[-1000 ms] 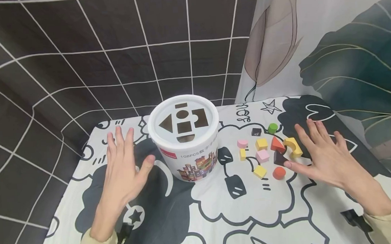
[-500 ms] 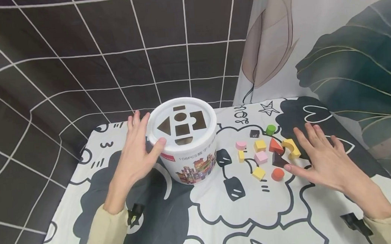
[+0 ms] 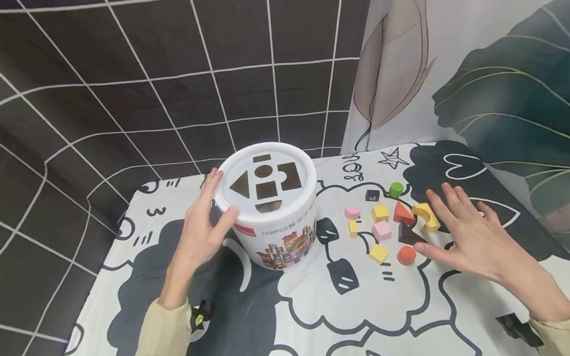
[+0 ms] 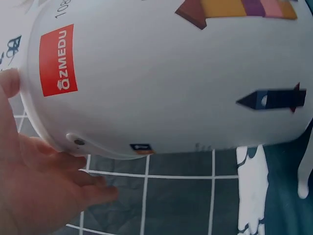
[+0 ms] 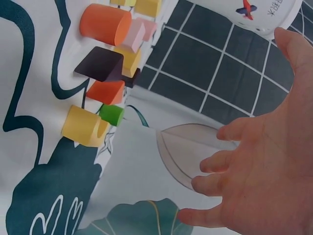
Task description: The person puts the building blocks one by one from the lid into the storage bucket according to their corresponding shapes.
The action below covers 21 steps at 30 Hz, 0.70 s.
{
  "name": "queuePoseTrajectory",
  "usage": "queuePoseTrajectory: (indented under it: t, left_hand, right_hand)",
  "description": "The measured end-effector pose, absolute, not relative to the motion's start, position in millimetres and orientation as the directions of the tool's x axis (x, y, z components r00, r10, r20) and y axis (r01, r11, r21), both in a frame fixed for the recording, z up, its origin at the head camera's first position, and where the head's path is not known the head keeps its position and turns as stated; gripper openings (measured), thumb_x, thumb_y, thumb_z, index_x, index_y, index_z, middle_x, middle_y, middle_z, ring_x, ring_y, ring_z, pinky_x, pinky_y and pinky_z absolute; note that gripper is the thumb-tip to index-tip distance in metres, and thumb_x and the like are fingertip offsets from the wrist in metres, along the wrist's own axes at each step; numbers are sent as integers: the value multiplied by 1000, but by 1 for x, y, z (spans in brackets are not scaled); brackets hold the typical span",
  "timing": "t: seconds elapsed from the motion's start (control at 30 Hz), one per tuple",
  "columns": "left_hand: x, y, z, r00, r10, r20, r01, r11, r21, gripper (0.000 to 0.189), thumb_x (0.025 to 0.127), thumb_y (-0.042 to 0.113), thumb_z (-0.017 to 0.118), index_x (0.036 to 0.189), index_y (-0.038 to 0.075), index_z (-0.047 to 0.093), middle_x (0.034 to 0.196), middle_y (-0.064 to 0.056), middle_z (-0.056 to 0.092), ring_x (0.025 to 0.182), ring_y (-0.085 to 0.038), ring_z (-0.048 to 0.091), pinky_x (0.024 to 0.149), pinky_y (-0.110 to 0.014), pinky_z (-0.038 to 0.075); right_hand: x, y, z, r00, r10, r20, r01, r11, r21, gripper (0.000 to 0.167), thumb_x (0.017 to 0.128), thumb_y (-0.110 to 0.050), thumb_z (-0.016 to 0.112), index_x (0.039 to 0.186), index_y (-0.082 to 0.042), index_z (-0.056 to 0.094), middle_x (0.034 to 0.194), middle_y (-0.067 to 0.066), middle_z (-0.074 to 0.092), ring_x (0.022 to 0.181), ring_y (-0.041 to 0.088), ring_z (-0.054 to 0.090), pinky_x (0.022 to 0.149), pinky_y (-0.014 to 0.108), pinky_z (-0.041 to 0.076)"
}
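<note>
A white plastic bucket (image 3: 279,238) stands upright on the cloth, its lid (image 3: 240,205) pierced with shaped holes. At the left of the lid, my left hand (image 3: 202,232) holds the rim, with the thumb (image 4: 10,82) in front and the fingers round the side. My right hand (image 3: 475,237) hovers palm down, fingers spread, beside a group of small blocks, holding nothing. Nearest it are a yellow arch block (image 3: 427,218), a dark triangular block (image 3: 408,234) and an orange cylinder (image 3: 406,255). A red triangular block (image 3: 402,213) and a green cylinder (image 3: 395,189) lie farther back.
Several yellow and pink blocks, among them a pink block (image 3: 382,230), lie between the bucket and my right hand. A black block (image 3: 372,195) sits behind them. A dark grid-patterned curtain (image 3: 162,98) and a leaf-print curtain (image 3: 515,93) stand behind the patterned cloth (image 3: 352,310).
My left hand has moved right from beside the bucket onto the lid's rim, and its fingers have drawn in. My right hand stays almost in place above the cloth.
</note>
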<state>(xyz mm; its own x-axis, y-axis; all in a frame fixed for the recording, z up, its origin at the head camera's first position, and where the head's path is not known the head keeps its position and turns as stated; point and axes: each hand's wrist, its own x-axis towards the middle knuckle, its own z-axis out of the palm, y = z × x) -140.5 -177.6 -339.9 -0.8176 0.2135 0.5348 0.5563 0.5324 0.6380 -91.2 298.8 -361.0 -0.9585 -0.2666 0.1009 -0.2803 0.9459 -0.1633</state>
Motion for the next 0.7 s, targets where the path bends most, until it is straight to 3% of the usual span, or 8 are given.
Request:
queuePoseTrajectory:
  t: [0.17,0.33,0.7]
  left_hand:
    - [-145,-175,-350,-754,163,637,626,473,620,63,86,19,58,145,-3,48,153,-18,42,144,-28,34,116,-47,25]
    - [-147,-171,-357,-716,111,689,661,422,620,60,85,18,55,141,-4,52,150,-19,45,144,-32,34,117,-46,23]
    - [-145,-160,-362,-722,22,691,652,354,671,61,84,19,54,141,-4,51,151,-19,44,145,-34,31,117,-42,23]
  right_hand:
    - [-91,299,-361,-962,-257,88,-269,948,-171,109,84,-64,63,157,2,17,158,36,12,147,50,3,103,77,11]
    - [-92,301,-363,-961,-259,95,-273,946,-177,109,84,-63,65,157,3,17,158,35,11,147,48,3,102,77,13]
    - [-98,311,-370,-961,-265,85,-278,921,-274,106,83,-51,74,156,5,21,155,37,21,145,50,14,100,78,18]
